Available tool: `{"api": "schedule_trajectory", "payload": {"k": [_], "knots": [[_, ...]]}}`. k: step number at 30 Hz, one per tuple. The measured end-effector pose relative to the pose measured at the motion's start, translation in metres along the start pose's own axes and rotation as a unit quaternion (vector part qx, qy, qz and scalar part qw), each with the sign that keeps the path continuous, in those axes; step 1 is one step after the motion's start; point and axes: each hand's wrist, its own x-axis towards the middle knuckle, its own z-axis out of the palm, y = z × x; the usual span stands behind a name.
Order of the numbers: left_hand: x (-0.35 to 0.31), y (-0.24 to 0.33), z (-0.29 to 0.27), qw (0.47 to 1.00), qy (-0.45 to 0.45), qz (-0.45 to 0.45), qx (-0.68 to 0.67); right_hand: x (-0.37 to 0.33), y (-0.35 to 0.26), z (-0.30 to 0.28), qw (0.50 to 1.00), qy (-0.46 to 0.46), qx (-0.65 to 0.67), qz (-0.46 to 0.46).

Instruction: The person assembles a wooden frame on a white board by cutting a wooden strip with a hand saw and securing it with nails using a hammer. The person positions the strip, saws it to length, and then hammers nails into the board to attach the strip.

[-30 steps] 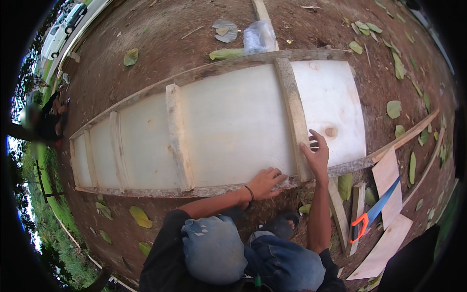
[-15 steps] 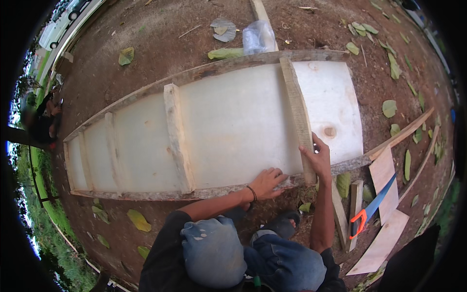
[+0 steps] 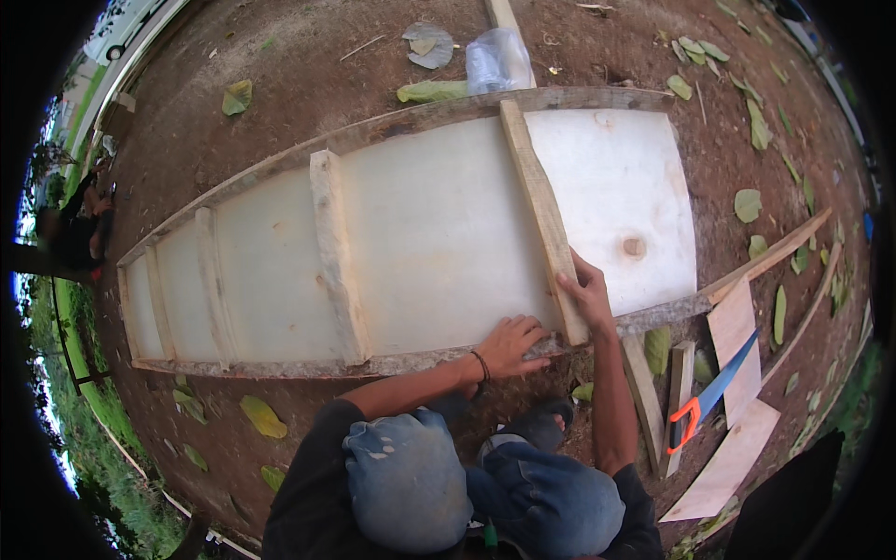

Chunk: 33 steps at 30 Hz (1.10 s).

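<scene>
A long plywood panel [image 3: 429, 224] lies on the ground before me, framed along its far and near sides by rough wooden rails. Its near rail [image 3: 411, 366] runs under my left hand [image 3: 513, 347], which rests there with fingers spread. My right hand [image 3: 588, 291] grips a loose-looking wooden batten [image 3: 537, 196] close to its near end, thumb on the left side and fingers on the right. That batten spans the panel from the far rail to the near one, slightly slanted. Farther left, another crosspiece [image 3: 338, 252] stands across the panel, with narrower ones beyond it.
At right, a handsaw [image 3: 714, 392] with an orange-black handle lies over thin plywood offcuts [image 3: 733, 467]. Short wood strips [image 3: 679, 411] lie beside it. A clear plastic bag [image 3: 497, 62] sits beyond the far rail. Fallen leaves dot the soil. Another person [image 3: 79, 229] crouches at far left.
My right hand has shifted the batten to the left along the panel, its far end moving most noticeably. My left hand stays on the near rail.
</scene>
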Motion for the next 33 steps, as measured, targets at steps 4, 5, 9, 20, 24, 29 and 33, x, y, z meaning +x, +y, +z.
{"api": "schedule_trajectory", "payload": {"k": [4,5,9,20,24,29,33], "knots": [[0.000,-0.001,0.006,0.999,0.018,0.006,0.037,0.001,0.022,0.010,0.999,-0.012,-0.013,-0.029],[-0.003,-0.001,0.007,0.999,0.030,0.006,0.022,0.002,0.024,0.010,1.000,-0.017,-0.012,-0.020],[-0.005,0.007,-0.007,0.999,0.048,-0.022,-0.013,0.001,0.015,0.019,0.999,-0.012,-0.026,-0.016],[0.010,0.002,-0.008,0.981,0.017,-0.115,-0.158,0.003,0.029,0.015,0.996,0.036,-0.071,-0.048],[0.028,0.006,-0.013,0.899,-0.001,-0.214,-0.381,0.005,0.024,0.011,0.989,0.072,-0.117,-0.048],[0.040,-0.006,-0.004,0.838,0.041,-0.277,-0.468,-0.004,0.023,0.002,0.982,0.138,-0.095,-0.082],[0.045,-0.015,-0.017,0.847,-0.005,-0.282,-0.451,-0.029,0.012,-0.008,0.983,0.163,-0.039,-0.069]]}}
